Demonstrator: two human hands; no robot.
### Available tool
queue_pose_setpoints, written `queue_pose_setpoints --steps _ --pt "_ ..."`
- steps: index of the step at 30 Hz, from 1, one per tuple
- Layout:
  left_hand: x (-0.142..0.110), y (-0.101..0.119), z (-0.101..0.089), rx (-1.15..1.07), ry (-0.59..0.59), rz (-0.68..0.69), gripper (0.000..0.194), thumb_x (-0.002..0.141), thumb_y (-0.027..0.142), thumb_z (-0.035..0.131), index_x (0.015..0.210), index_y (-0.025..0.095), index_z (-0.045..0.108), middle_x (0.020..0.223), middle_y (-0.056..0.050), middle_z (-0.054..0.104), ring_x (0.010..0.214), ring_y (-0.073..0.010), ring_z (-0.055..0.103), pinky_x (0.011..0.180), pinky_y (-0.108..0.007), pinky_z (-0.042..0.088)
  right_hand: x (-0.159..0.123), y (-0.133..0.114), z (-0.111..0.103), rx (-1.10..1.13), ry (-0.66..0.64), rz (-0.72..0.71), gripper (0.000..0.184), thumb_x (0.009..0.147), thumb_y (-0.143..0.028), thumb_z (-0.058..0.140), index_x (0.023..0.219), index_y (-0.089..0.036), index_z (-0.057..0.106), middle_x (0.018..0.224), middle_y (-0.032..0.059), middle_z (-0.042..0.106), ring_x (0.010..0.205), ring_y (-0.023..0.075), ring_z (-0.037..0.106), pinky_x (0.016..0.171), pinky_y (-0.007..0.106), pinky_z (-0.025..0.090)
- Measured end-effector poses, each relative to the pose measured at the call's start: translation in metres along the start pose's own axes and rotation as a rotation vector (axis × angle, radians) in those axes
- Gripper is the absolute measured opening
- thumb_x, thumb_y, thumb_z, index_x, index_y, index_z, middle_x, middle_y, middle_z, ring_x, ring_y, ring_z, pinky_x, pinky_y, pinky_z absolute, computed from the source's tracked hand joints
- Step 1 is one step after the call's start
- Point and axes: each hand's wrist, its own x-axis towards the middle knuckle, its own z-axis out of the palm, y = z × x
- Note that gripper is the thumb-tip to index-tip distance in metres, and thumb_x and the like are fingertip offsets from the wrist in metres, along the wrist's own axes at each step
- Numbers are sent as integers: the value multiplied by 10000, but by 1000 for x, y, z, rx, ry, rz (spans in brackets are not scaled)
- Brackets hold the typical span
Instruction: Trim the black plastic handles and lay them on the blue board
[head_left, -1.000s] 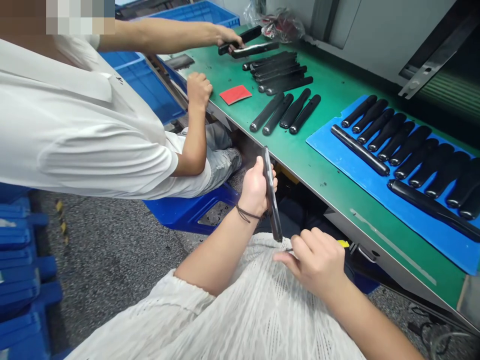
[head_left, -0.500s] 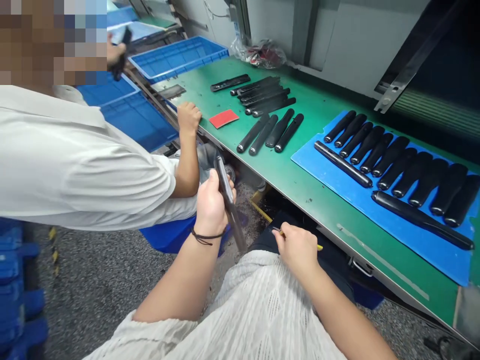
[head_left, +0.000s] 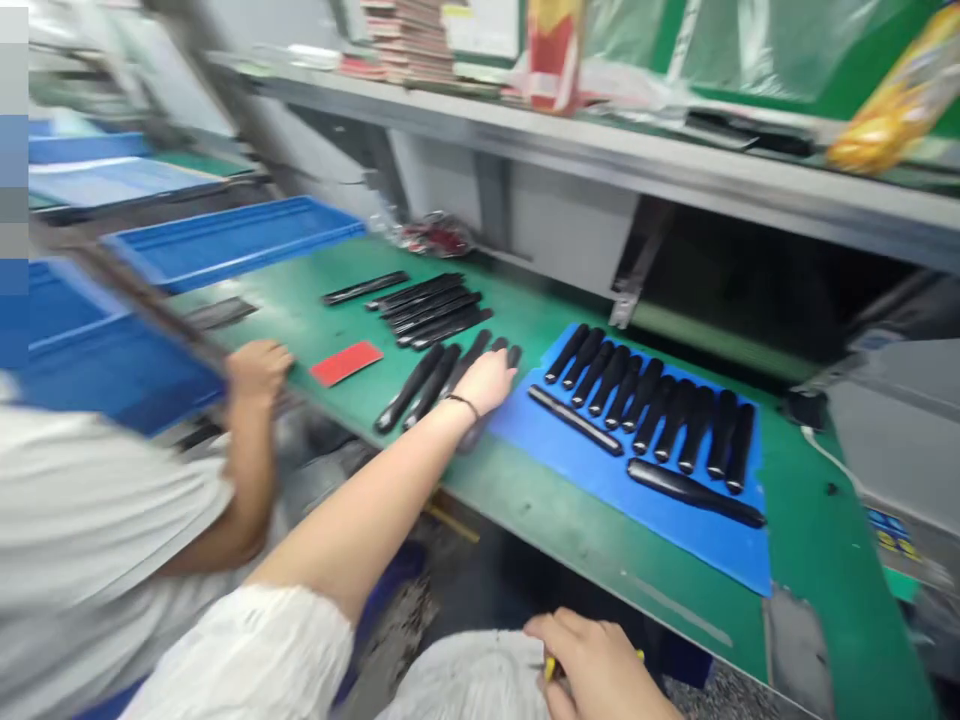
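Observation:
My left hand (head_left: pixel 491 383) reaches out over the green bench (head_left: pixel 570 520), fingers curled round a long black handle (head_left: pixel 471 437) whose end shows under the wrist. It hovers at the right end of a short row of loose black handles (head_left: pixel 420 388), just left of the blue mat (head_left: pixel 675 540). My right hand (head_left: pixel 592 665) stays low over my lap, pinched on a small yellow tool (head_left: pixel 551 668). The picture is smeared by motion.
On the blue mat lie several black handles (head_left: pixel 652 410) in a row and two long black parts. A red card (head_left: pixel 346 362) and a stack of black strips (head_left: pixel 431 305) lie farther back. A co-worker's hand (head_left: pixel 259 370) rests on the bench edge; blue bins (head_left: pixel 225 240) stand left.
My left hand has swung from my lap up to the bench with the black handle. My right hand stayed low. My head lifted, so the shelf above shows.

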Motion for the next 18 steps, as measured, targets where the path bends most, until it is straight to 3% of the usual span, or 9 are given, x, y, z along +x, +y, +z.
queue_pose_setpoints --steps 3,5,7,8,10,12,14,16,18 --pt "23 2 16 80 -65 76 175 908 244 536 959 126 654 980 -215 694 986 -372 670 935 -465 500 -35 19 -59 104 120 51 472 780 -185 710 1221 -353 703 1098 -31 778 952 180 738 827 254 505" --pt "37 -10 24 125 -72 130 261 936 297 461 947 125 656 999 -240 675 1014 -424 651 922 -527 500 -48 32 -109 56 370 106 380 862 -166 687 1199 -339 715 1121 -34 779 998 147 726 897 254 512" --pt "51 -25 29 187 -56 204 324 949 336 431 924 120 671 1027 -256 657 1076 -450 624 964 -548 482 -45 53 -165 -100 569 170 232 901 -171 693 1092 -292 741 1042 -31 784 936 125 722 856 244 519" --pt "57 -32 30 268 -19 256 360 964 356 406 934 126 682 1045 -249 654 1073 -441 624 962 -538 486 -38 66 -195 -189 654 231 161 908 -174 696 1029 -266 750 973 -31 778 871 118 716 804 238 519" --pt "64 -42 29 381 73 335 418 992 371 371 987 119 704 1067 -242 654 1039 -424 630 927 -524 501 -9 98 -258 -244 799 334 137 994 -232 616 1030 -201 744 993 22 763 945 155 714 859 291 522" --pt "63 -46 23 420 181 395 448 1021 365 354 1066 99 712 1090 -231 656 1007 -398 635 901 -511 513 30 132 -319 -267 923 405 245 1060 -357 551 1165 -200 707 1185 72 721 1074 182 687 958 356 544" --pt "52 -42 15 383 307 440 431 1043 355 376 1126 89 705 1102 -203 658 1006 -361 638 912 -488 524 70 160 -372 -267 1031 449 350 1026 -427 624 1302 -213 641 1346 97 645 1129 212 661 978 437 584" --pt "32 -35 7 310 440 489 367 1048 339 436 1150 100 695 1082 -164 657 1006 -321 641 923 -456 537 104 181 -412 -252 1109 447 425 1010 -424 652 1353 -177 604 1359 106 629 1145 227 660 978 464 582" --pt "3 -27 1 228 514 567 279 1030 295 508 1157 116 681 1050 -143 650 978 -295 647 914 -436 544 127 192 -435 -236 1161 390 431 1016 -427 644 1359 -170 601 1372 111 619 1141 216 660 989 458 574"
